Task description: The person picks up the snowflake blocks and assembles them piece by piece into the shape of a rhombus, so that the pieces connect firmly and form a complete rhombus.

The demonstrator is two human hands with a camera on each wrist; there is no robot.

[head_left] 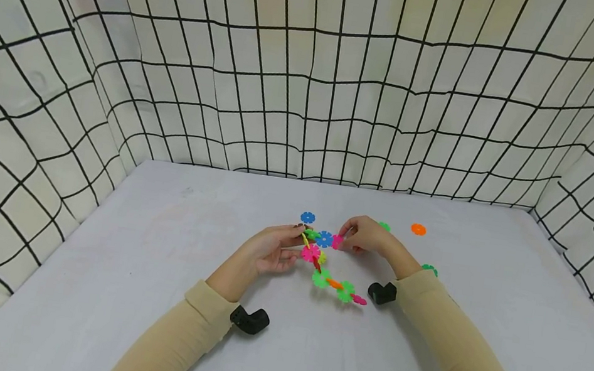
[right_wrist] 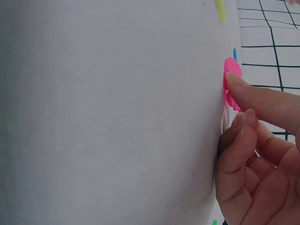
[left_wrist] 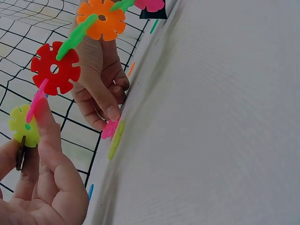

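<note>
My left hand (head_left: 272, 248) pinches a dark brown snowflake disc (left_wrist: 20, 153) slotted into a yellow-green disc (left_wrist: 24, 126). From there a chain of notched plastic discs hangs toward me: pink, red (left_wrist: 55, 68), green, orange (left_wrist: 101, 18), green (head_left: 346, 292), with a pink disc (head_left: 359, 299) at its end. To the right, my right hand (head_left: 367, 234) pinches another pink disc (right_wrist: 232, 82) low over the table, between thumb and fingers. Beside that disc are a blue disc (head_left: 324, 239) and a green disc (head_left: 312, 234); whether they join the chain I cannot tell.
On the white table (head_left: 145, 291) lie loose discs: a blue one (head_left: 307, 217) behind the hands, an orange one (head_left: 419, 229) at the back right, and green ones (head_left: 429, 269) around the right forearm. White walls with black netting (head_left: 312, 80) rise around the table's back and sides.
</note>
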